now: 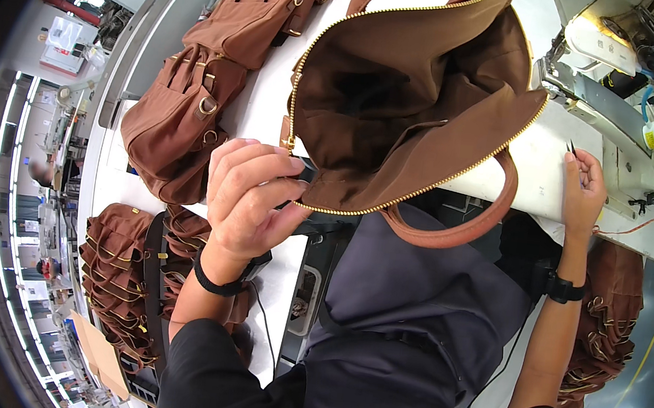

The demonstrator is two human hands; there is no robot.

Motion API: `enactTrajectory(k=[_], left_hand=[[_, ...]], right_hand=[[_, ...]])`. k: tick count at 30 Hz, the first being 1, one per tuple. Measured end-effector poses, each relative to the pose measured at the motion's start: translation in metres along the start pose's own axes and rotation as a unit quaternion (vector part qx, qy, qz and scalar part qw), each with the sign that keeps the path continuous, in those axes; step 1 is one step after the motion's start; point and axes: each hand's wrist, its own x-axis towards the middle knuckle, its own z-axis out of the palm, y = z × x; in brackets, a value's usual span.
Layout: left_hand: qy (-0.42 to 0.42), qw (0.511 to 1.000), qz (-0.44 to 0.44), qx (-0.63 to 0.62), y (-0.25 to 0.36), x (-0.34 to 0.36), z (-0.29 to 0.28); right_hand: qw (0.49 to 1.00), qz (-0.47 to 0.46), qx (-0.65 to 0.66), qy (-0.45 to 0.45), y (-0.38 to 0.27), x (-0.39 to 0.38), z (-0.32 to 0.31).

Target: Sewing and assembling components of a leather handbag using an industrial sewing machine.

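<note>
Brown bag (468, 151), mouth gaping, stands at twelve o'clock from the worker, over the near edge of the white surface (544, 169). I can see right into its dark lining; one handle (439, 238) droops at its six o'clock side, above the worker's dark apron (421, 293). Finished-looking brown bags (179, 129) crowd together at ten to eleven o'clock, and a sewing machine (598, 49) sits at one o'clock. The left hand (252, 196), at ten o'clock, has its grip narrowed on the bag's rim, beside the gold-toothed zipper (292, 109). The right hand (585, 187), at two o'clock, lies apart from the bag, fingers curled around a small dark pointed tool (572, 147).
</note>
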Motion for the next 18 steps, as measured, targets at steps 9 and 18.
enactTrajectory(k=[9,18], left_hand=[[-0.014,1.0,0.014,-0.008,0.003,-0.007,0.005],[-0.05,0.999,-0.005,-0.006,0.01,0.015,0.005]], right_hand=[[0.999,0.033,0.006,0.01,-0.003,-0.001,0.002],[0.999,0.01,-0.041,0.017,-0.012,-0.004,0.005]])
